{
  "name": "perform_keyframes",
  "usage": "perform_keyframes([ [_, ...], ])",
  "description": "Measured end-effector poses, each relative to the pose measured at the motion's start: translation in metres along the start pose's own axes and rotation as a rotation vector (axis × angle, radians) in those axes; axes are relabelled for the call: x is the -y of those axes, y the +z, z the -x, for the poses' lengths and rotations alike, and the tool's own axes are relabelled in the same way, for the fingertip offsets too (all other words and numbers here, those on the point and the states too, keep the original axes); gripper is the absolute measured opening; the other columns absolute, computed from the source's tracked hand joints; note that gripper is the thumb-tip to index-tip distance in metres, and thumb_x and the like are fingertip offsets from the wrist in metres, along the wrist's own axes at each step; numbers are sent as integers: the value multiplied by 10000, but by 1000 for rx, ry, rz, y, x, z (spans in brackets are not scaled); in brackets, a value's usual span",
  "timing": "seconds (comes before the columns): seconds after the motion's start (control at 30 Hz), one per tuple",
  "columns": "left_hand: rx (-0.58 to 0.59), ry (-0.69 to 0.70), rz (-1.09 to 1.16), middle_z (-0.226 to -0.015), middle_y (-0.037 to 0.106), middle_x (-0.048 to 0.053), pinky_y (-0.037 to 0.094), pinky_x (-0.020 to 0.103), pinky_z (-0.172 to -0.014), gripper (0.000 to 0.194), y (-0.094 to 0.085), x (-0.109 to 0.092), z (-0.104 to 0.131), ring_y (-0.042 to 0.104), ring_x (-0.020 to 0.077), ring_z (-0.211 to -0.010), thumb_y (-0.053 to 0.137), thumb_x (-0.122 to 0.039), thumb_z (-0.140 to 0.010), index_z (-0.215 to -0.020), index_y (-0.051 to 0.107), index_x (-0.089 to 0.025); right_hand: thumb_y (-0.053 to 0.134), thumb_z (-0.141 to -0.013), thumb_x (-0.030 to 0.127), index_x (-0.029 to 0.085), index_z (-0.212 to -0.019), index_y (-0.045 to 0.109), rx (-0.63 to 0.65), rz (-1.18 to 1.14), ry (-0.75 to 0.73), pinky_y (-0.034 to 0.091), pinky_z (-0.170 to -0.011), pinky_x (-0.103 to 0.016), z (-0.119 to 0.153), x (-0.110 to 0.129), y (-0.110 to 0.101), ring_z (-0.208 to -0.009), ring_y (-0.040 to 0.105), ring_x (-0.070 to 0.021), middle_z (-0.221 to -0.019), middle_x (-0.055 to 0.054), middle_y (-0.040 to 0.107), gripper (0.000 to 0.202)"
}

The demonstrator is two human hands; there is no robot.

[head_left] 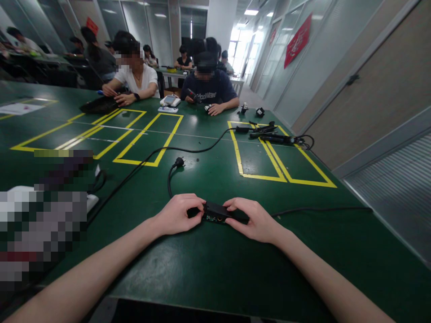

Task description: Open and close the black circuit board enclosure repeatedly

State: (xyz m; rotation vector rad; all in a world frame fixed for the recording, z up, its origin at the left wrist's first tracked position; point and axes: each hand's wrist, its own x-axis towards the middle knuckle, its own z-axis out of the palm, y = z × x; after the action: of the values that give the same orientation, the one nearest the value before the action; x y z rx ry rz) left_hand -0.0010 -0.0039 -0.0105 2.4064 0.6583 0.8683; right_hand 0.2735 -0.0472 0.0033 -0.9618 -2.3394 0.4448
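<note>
Between my two hands, close above the green table, is a black power adapter (pixel 217 210) whose near side shows what look like circuit board parts. My left hand (pixel 183 213) pinches its left end with thumb and fingertips. The right end is gripped by my right hand (pixel 251 217), thumb below and fingers on top. A short black cord with a round two-pin plug (pixel 179 162) lies just beyond my left hand. From the right side a thin black cable (pixel 319 209) runs over the table toward the edge.
Yellow tape rectangles (pixel 156 164) mark the green table (pixel 161 269). A long black cable (pixel 175 148) leads to a pile of black adapters and cords (pixel 269 134) at the far right. Two people sit opposite; a white device (pixel 170 101) lies between them. Someone blurred is at the left.
</note>
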Motion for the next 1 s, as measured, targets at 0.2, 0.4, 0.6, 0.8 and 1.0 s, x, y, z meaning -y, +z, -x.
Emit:
perform_keyframes([
  [0.2,41,-108,30,-967,764,48,540,287,-780,65,-4,-5,0,734,201,-886,640,-176,-836,-834,582,-204,679,-942,250,209,-990,596,-1,5,-19,590,-775,-334,0,-1,0,-907,737,-225,-1034,-100,747,104],
  [0.4,114,-157,-17,-1034,732,44,518,313,-777,284,-7,-9,-2,698,222,-897,742,-220,-757,-955,538,-222,694,-923,253,220,-1005,582,-17,20,-47,584,-762,-340,0,-1,0,-883,722,-229,-992,-88,735,143],
  [0.6,111,-171,-24,-1037,723,34,527,322,-805,310,-4,-7,-1,699,224,-926,767,-204,-778,-1029,586,-220,712,-906,246,221,-1011,586,-10,31,-46,579,-776,-337,0,-1,1,-890,717,-227,-994,-87,732,166],
  [0.8,100,-156,-17,-1035,728,27,527,318,-796,303,-3,-7,0,702,217,-914,776,-183,-785,-1031,604,-217,707,-920,246,210,-1061,606,6,55,-64,587,-776,-340,0,-2,3,-919,728,-230,-1033,-92,751,177],
  [1.0,115,-151,-28,-1059,724,33,540,326,-830,352,-4,-7,0,697,218,-947,759,-186,-800,-1126,632,-224,722,-917,246,206,-1087,641,15,61,-41,598,-797,-342,-1,0,2,-923,740,-225,-1027,-90,766,192],
])
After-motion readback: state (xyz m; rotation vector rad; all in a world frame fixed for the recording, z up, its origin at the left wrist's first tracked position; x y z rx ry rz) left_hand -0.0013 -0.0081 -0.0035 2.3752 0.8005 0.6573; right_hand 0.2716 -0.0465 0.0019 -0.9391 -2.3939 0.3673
